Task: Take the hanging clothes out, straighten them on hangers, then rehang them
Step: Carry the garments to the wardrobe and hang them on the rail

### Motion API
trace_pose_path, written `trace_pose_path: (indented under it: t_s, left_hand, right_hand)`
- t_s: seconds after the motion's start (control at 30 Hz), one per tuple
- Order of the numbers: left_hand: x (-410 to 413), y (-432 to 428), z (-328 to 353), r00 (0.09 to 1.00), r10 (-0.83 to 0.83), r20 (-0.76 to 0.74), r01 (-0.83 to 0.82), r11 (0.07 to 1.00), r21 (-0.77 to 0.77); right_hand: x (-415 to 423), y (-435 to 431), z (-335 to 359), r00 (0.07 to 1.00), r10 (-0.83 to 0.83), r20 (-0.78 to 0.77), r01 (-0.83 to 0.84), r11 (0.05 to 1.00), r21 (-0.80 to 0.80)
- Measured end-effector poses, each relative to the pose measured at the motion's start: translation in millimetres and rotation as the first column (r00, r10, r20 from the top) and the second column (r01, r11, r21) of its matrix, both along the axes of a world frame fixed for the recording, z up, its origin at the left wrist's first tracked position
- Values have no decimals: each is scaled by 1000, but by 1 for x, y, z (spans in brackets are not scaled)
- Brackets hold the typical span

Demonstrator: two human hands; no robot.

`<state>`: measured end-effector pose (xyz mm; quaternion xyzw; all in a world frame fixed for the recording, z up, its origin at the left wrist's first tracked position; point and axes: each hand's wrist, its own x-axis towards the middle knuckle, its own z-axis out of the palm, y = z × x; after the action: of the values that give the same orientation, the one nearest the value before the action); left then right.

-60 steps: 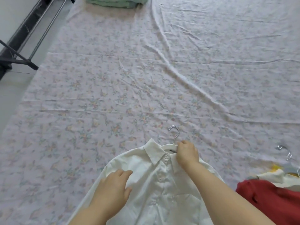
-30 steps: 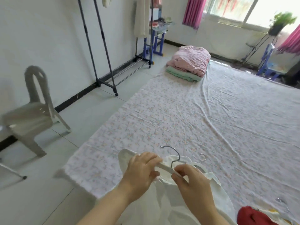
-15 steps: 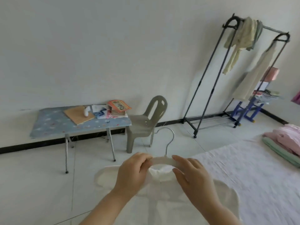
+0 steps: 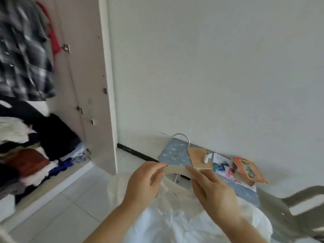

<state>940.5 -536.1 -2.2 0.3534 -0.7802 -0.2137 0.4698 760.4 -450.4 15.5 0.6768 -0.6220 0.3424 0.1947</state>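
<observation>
A white shirt (image 4: 175,216) hangs on a pale hanger (image 4: 176,171) with a metal hook (image 4: 182,136), held up in front of me. My left hand (image 4: 145,183) pinches the hanger's left shoulder. My right hand (image 4: 212,188) pinches its right shoulder. An open wardrobe (image 4: 91,85) stands at the left. A plaid shirt (image 4: 22,55) and a red garment (image 4: 53,35) hang inside it, blurred.
A heap of folded and loose clothes (image 4: 31,151) fills the wardrobe's lower shelf. A small blue table (image 4: 177,151) by the white wall carries a board, a booklet (image 4: 249,171) and papers. A grey plastic chair (image 4: 298,213) stands at the lower right. White floor tiles (image 4: 61,213) lie below.
The view has swung left from the bed, past the clothes rack and chair, to the open wardrobe. Both hands lifted the shirt on its hanger off the bed and still hold it.
</observation>
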Motion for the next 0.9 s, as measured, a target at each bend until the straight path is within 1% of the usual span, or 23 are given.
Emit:
trace_pose_path:
  t_s: [0.07,0.2,0.4,0.53,0.63,0.8,0.9]
  left_hand:
    - [23,-24,1,994,107,23,-107,994,6]
    - [61,-62,0,964,236,124,-240,971,20]
    - [132,-151,-7,881,452,141,-457,889,10]
    - [185,-220,-6,837,533,126,-538,843,2]
    - [225,-269,3,816,562,134,-566,824,-8]
    - [287,-346,16,771,618,152,-622,783,-28]
    - [321,-391,18,731,664,157,-670,742,-16]
  right_hand:
    - [13,-47,3,993,121,-11,-121,991,-49]
    - [45,-120,7,969,238,-68,-244,965,-98]
    - [114,-245,9,912,391,-127,-405,907,-115]
    - [169,-324,18,876,456,-157,-472,877,-87]
    - [207,-380,30,852,487,-194,-506,860,-63]
    - [269,-470,41,817,551,-168,-566,822,-57]
    - [306,-524,43,789,583,-195,-601,798,-48]
